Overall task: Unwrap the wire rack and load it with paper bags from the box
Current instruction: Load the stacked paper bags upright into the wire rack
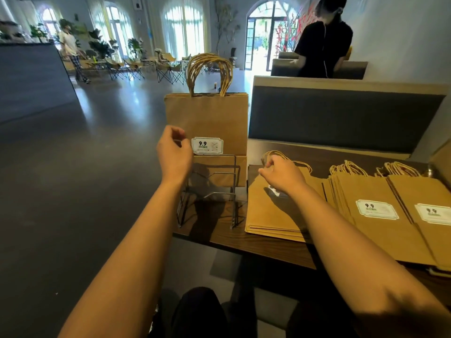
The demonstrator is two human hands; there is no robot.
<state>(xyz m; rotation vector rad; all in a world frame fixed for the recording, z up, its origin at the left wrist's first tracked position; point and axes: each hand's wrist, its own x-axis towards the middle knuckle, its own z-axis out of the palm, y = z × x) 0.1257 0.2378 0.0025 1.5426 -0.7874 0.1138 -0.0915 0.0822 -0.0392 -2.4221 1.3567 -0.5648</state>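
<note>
A wire rack (212,189) stands on the left end of the dark wooden table (256,247). Several brown paper bags (207,118) with twisted handles and a "9.9" label stand upright in it. My left hand (174,152) is at the rack's upper left corner, against the left edge of the upright bags. Its fingers are curled, and what they hold is hidden. To the right of the rack lies a flat stack of bags (268,215). My right hand (283,174) reaches over this stack, its fingers curled on the top bag near the handles.
Two more flat stacks of labelled bags (375,211) lie further right, with a cardboard box edge (441,162) beyond them. A grey bench back (341,118) rises behind the table. A person in black (322,45) stands behind it, and another person (70,50) stands by folding chairs at the far left.
</note>
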